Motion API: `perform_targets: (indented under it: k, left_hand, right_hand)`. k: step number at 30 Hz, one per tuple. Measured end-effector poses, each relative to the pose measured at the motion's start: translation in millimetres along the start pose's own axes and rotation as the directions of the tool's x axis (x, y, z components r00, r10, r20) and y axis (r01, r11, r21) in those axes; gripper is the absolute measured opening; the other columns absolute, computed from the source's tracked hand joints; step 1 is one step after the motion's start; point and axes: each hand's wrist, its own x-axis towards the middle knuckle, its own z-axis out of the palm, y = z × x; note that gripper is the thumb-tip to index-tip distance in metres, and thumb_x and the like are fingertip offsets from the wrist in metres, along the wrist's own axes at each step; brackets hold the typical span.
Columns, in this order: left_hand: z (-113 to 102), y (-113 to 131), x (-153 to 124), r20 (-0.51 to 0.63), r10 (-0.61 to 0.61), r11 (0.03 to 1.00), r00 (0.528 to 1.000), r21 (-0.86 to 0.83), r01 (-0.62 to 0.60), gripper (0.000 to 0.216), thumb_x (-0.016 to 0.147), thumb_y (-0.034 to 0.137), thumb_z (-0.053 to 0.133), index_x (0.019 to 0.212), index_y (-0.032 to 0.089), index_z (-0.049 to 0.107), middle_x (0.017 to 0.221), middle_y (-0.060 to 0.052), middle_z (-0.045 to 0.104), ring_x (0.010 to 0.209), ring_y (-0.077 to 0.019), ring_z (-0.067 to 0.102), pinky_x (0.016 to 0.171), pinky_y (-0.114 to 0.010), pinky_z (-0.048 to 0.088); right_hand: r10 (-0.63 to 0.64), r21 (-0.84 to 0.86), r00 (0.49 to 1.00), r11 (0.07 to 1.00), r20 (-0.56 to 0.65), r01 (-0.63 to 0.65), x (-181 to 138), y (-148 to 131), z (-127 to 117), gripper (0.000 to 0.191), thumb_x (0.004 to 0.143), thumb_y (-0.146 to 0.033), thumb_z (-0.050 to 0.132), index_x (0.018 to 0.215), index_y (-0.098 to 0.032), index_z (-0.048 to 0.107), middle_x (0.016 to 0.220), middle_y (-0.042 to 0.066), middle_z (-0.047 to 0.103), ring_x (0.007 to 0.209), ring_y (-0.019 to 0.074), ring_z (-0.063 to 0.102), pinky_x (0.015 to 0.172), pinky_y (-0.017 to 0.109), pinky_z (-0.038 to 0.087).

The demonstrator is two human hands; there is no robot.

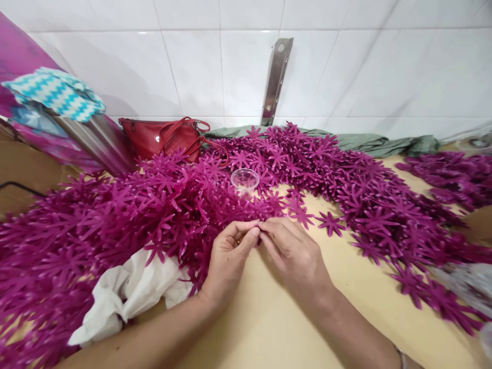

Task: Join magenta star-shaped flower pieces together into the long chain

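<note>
My left hand (229, 259) and my right hand (295, 251) meet at the fingertips above the table (265, 323). Both are closed in a pinch. A bit of a purple piece (259, 239) shows between them, mostly hidden by the fingers. Just beyond the hands lies a great heap of purple flower-shaped pieces (172, 205), with narrow petals and paler tips. A clear plastic cup (245, 179) stands among them. One loose purple flower-shaped piece (331, 224) lies apart, to the right of my hands.
A crumpled white cloth (130, 292) lies by my left forearm. Behind the heap are a red handbag (142, 138) and grey-green fabric (369, 143). A metal bracket (275, 82) is on the tiled wall. More purple pieces (457, 174) and clear plastic (469, 282) are at right.
</note>
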Motion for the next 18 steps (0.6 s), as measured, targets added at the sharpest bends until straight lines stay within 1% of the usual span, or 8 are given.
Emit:
perform_targets:
  k: [2,3,5,8,11,13,16,18]
  left_hand:
    - [1.6,1.5,-0.2,-0.014,0.029,0.999,0.999,0.029,-0.029,0.028,0.076,0.039,0.09,0.088,0.017,0.079,0.08,-0.001,0.074,0.074,-0.0121,0.062,0.075,-0.025,0.051]
    - [2.2,1.8,-0.3,-0.016,0.034,0.999,0.999,0.038,-0.034,0.028,0.075,0.039,0.09,0.087,0.017,0.079,0.08,-0.002,0.074,0.073,-0.0124,0.061,0.074,-0.026,0.051]
    - [2.9,1.9,-0.6,-0.014,0.042,0.998,0.999,0.052,-0.041,0.028,0.074,0.04,0.09,0.087,0.017,0.08,0.08,-0.002,0.075,0.073,-0.013,0.062,0.073,-0.027,0.052]
    - [2.5,1.0,-1.0,-0.014,0.058,0.996,0.998,0.067,-0.057,0.028,0.074,0.04,0.09,0.087,0.018,0.081,0.08,-0.003,0.076,0.073,-0.0138,0.063,0.073,-0.028,0.053]
    - [1.2,0.7,-1.2,-0.004,0.079,0.994,0.997,0.08,-0.079,0.027,0.075,0.039,0.089,0.087,0.017,0.08,0.076,-0.002,0.073,0.071,-0.0135,0.062,0.073,-0.028,0.053]
    - [0.5,1.0,-1.5,0.017,0.089,0.992,0.996,0.093,-0.09,0.026,0.077,0.039,0.088,0.086,0.016,0.079,0.073,-0.001,0.071,0.069,-0.013,0.061,0.072,-0.027,0.052]
    - [-0.2,1.4,-1.8,0.043,0.095,0.989,0.995,0.109,-0.099,0.026,0.081,0.04,0.084,0.085,0.016,0.077,0.072,-0.001,0.069,0.069,-0.0131,0.06,0.071,-0.027,0.051]
    - [-0.8,1.4,-1.8,0.044,0.089,0.989,0.995,0.118,-0.093,0.026,0.084,0.041,0.082,0.088,0.016,0.075,0.075,-0.001,0.069,0.072,-0.0136,0.061,0.071,-0.026,0.05]
  right_hand:
    - [-0.053,-0.095,0.999,0.994,-0.011,0.052,-1.0,-1.2,0.6,0.017,0.1,-0.015,0.06,0.112,-0.023,0.07,0.103,0.008,0.078,0.096,0.0242,0.073,0.089,0.044,0.058]
    - [-0.06,-0.104,0.998,0.993,-0.016,0.058,-1.1,-1.8,0.5,0.016,0.1,-0.015,0.061,0.111,-0.023,0.069,0.101,0.007,0.078,0.095,0.024,0.073,0.088,0.043,0.058]
    - [-0.028,-0.068,0.999,0.997,-0.03,0.026,-0.7,-3.4,-0.4,0.015,0.098,-0.013,0.062,0.107,-0.023,0.069,0.099,0.006,0.078,0.093,0.0232,0.073,0.087,0.042,0.058]
    - [0.112,0.054,0.993,0.992,-0.029,-0.111,0.9,-6.4,-2.8,0.012,0.095,-0.014,0.065,0.1,-0.025,0.069,0.097,0.004,0.078,0.092,0.0225,0.073,0.086,0.041,0.057]
    - [0.252,0.205,0.968,0.947,-0.004,-0.245,2.7,-8.1,-4.2,0.011,0.093,-0.016,0.067,0.093,-0.025,0.072,0.094,0.002,0.077,0.089,0.0213,0.072,0.084,0.037,0.056]
    - [0.307,0.28,0.952,0.912,0.02,-0.3,3.7,-8.2,-4.0,0.011,0.092,-0.016,0.067,0.09,-0.025,0.073,0.091,0.002,0.076,0.086,0.0204,0.072,0.081,0.035,0.056]
    - [0.368,0.321,0.929,0.877,0.033,-0.359,4.9,-7.2,-2.5,0.009,0.09,-0.018,0.067,0.086,-0.024,0.073,0.088,0.002,0.075,0.083,0.0199,0.07,0.079,0.034,0.054]
    - [0.438,0.364,0.899,0.833,0.028,-0.417,5.6,-5.5,-0.8,0.006,0.089,-0.021,0.067,0.084,-0.023,0.069,0.08,0.001,0.071,0.075,0.0183,0.065,0.072,0.032,0.053]
